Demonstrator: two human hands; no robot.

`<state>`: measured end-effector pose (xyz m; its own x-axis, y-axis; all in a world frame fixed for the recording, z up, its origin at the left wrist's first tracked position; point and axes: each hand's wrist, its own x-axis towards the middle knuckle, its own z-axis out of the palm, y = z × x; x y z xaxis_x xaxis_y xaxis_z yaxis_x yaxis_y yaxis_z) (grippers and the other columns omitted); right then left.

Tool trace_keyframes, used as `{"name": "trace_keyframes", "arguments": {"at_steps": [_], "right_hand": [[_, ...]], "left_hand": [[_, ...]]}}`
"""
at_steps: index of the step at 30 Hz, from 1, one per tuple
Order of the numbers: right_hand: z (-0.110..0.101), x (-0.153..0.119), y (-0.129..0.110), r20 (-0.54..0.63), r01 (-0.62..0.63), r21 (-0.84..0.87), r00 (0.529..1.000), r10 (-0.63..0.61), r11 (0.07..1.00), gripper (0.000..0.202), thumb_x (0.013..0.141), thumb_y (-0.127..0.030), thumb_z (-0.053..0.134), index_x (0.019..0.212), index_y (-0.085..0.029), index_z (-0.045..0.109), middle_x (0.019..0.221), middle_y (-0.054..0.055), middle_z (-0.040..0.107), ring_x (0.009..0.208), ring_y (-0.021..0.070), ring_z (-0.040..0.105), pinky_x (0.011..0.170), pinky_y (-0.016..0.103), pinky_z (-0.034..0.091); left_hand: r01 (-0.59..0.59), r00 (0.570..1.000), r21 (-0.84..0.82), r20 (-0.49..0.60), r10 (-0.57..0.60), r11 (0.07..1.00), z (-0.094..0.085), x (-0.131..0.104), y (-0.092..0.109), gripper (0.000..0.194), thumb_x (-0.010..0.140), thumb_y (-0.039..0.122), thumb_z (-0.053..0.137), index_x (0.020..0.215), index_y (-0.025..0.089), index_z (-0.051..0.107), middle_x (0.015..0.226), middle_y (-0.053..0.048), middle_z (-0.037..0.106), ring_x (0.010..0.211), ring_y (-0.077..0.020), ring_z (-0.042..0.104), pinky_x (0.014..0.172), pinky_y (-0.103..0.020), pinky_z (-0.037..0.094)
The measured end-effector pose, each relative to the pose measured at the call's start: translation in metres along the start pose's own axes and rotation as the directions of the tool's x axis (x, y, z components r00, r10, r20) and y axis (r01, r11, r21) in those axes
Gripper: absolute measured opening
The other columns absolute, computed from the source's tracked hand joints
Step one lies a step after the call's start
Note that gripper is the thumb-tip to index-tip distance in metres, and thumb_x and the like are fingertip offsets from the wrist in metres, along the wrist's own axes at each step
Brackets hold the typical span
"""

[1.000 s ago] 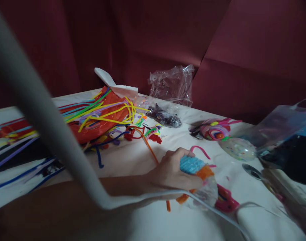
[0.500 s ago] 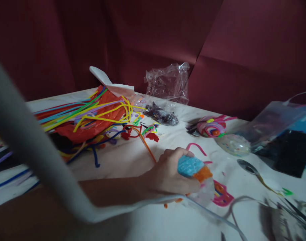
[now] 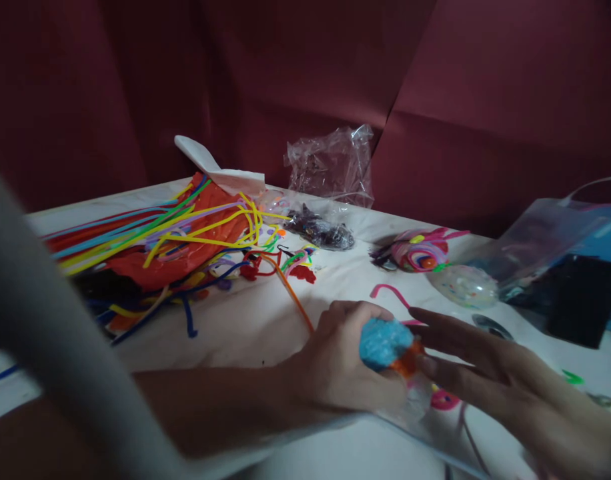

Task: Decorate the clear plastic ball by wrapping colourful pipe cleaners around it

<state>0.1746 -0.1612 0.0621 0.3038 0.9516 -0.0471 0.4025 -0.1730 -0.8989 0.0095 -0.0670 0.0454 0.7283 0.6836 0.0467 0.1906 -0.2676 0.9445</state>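
My left hand (image 3: 343,363) is closed around a small clear object with a light-blue top (image 3: 385,343) and an orange band (image 3: 409,359) below it. From the right, my right hand (image 3: 495,380) reaches in with its fingers spread, their tips at the orange part; whether they touch it I cannot tell. Beneath and beside the held object lies a pink piece with coloured bits (image 3: 443,399), partly hidden by my hands. A curved pink strip (image 3: 391,291) rests on the white table just behind them.
Many coloured pipe cleaners (image 3: 135,230) lie on a red sheet (image 3: 220,200) at left. Further back are a clear plastic bag (image 3: 330,167), a dark bundle (image 3: 320,230) and a pink coiled figure (image 3: 420,252). A black rectangle (image 3: 583,300) is at right. A blurred grey bar crosses the left foreground.
My right hand has come in from the right, up to the held object. The object's blue top has turned slightly within my left hand. The view has shifted a little.
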Motion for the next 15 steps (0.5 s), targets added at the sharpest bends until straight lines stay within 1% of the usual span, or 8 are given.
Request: {"name": "trace_keyframes", "arguments": {"at_steps": [2, 3, 6, 8, 9, 13, 15], "right_hand": [[0.004, 0.004, -0.005, 0.022, -0.026, -0.016, 0.999, 0.027, 1.000, 0.074, 0.073, -0.059, 0.067, 0.128, -0.012, 0.049, 0.122, 0.012, 0.048, 0.101, 0.0303, 0.052, 0.070, 0.021, 0.056], [0.003, 0.006, -0.004, 0.043, -0.025, -0.045, 0.999, 0.027, 0.999, 0.073, 0.075, -0.057, 0.067, 0.130, -0.012, 0.048, 0.123, 0.012, 0.047, 0.103, 0.0310, 0.051, 0.071, 0.023, 0.056], [-0.003, 0.010, 0.003, 0.162, 0.022, -0.106, 0.987, -0.005, 0.994, 0.071, 0.079, -0.054, 0.065, 0.134, -0.013, 0.043, 0.123, 0.010, 0.047, 0.106, 0.0323, 0.049, 0.073, 0.026, 0.057], [-0.004, 0.011, 0.004, 0.207, 0.029, -0.109, 0.978, -0.006, 0.994, 0.069, 0.081, -0.053, 0.063, 0.134, -0.013, 0.042, 0.121, 0.009, 0.049, 0.104, 0.0311, 0.050, 0.073, 0.024, 0.057], [-0.002, 0.011, 0.002, 0.196, 0.021, -0.100, 0.981, -0.001, 0.995, 0.068, 0.081, -0.052, 0.063, 0.132, -0.012, 0.043, 0.118, 0.009, 0.051, 0.101, 0.0301, 0.052, 0.073, 0.023, 0.056], [0.010, 0.003, -0.014, 0.056, 0.047, -0.125, 0.998, -0.040, 0.991, 0.063, 0.077, -0.049, 0.058, 0.124, -0.010, 0.050, 0.112, 0.008, 0.056, 0.093, 0.0226, 0.058, 0.068, 0.013, 0.053], [0.011, 0.001, -0.018, 0.030, 0.062, -0.127, 0.998, -0.058, 0.990, 0.063, 0.076, -0.049, 0.057, 0.123, -0.009, 0.050, 0.113, 0.009, 0.055, 0.092, 0.0208, 0.058, 0.066, 0.011, 0.052]], "left_hand": [[-0.017, 1.000, 0.007, -0.007, 0.017, 1.000, 0.001, 0.000, 0.000, 0.060, 0.057, 0.025, 0.069, 0.115, 0.022, 0.052, 0.119, -0.009, 0.044, 0.111, -0.0242, 0.047, 0.098, -0.036, 0.038], [-0.025, 1.000, 0.011, -0.011, 0.025, 1.000, 0.002, 0.000, 0.000, 0.061, 0.057, 0.024, 0.068, 0.115, 0.022, 0.052, 0.119, -0.009, 0.044, 0.112, -0.0239, 0.046, 0.099, -0.035, 0.037], [-0.033, 0.999, 0.018, -0.016, 0.033, 0.999, 0.003, 0.001, -0.001, 0.061, 0.057, 0.023, 0.067, 0.116, 0.021, 0.051, 0.118, -0.009, 0.044, 0.112, -0.0239, 0.046, 0.099, -0.035, 0.037], [-0.040, 0.999, 0.022, -0.020, 0.040, 0.999, 0.004, 0.001, -0.002, 0.060, 0.057, 0.024, 0.067, 0.115, 0.021, 0.052, 0.116, -0.009, 0.045, 0.112, -0.0242, 0.047, 0.098, -0.034, 0.038], [-0.047, 0.999, 0.024, -0.018, 0.048, 0.999, 0.005, 0.001, -0.003, 0.060, 0.057, 0.025, 0.067, 0.115, 0.022, 0.052, 0.115, -0.009, 0.045, 0.112, -0.0244, 0.046, 0.098, -0.035, 0.039], [-0.053, 0.999, 0.022, -0.013, 0.053, 0.998, 0.005, 0.000, -0.004, 0.058, 0.058, 0.026, 0.067, 0.115, 0.024, 0.051, 0.115, -0.008, 0.045, 0.111, -0.0239, 0.047, 0.096, -0.035, 0.040], [-0.049, 0.999, 0.024, -0.010, 0.049, 0.999, 0.005, 0.000, -0.004, 0.059, 0.058, 0.026, 0.067, 0.115, 0.023, 0.051, 0.115, -0.008, 0.045, 0.111, -0.0239, 0.046, 0.097, -0.035, 0.039]]}}
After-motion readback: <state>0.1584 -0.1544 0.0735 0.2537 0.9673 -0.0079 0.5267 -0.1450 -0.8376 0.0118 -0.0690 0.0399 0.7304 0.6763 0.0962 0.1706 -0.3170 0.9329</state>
